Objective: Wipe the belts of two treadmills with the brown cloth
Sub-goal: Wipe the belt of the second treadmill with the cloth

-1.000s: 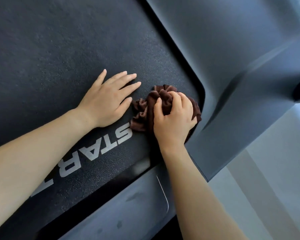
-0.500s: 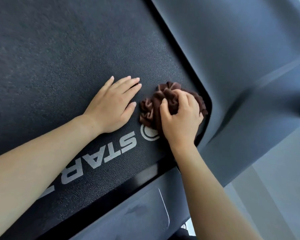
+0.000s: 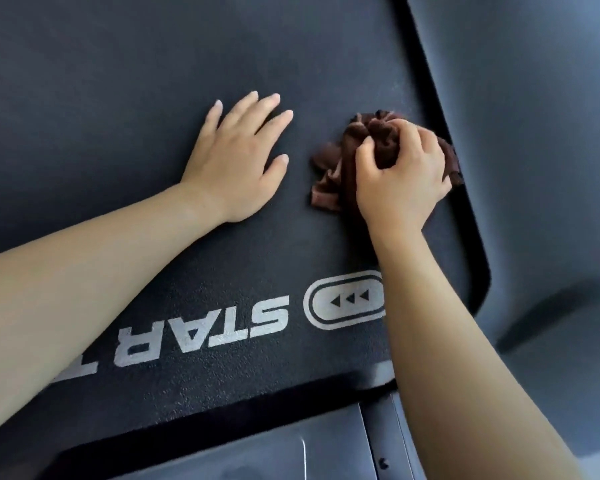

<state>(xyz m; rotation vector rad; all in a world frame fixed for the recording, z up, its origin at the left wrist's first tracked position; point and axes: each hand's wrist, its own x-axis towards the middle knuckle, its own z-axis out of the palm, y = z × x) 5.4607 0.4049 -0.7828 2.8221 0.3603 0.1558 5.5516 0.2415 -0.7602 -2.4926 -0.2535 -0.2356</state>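
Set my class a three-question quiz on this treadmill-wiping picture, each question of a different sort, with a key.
1. True or false: the left hand lies flat on the belt, holding nothing.
2. Choose one: the brown cloth is (a) spread out flat, (b) bunched under the right hand, (c) draped over a handrail.
3. Short answer: which edge of the belt, as seen in the picture, is the brown cloth nearest?

Key: 1 true; 2 b; 3 the right edge.
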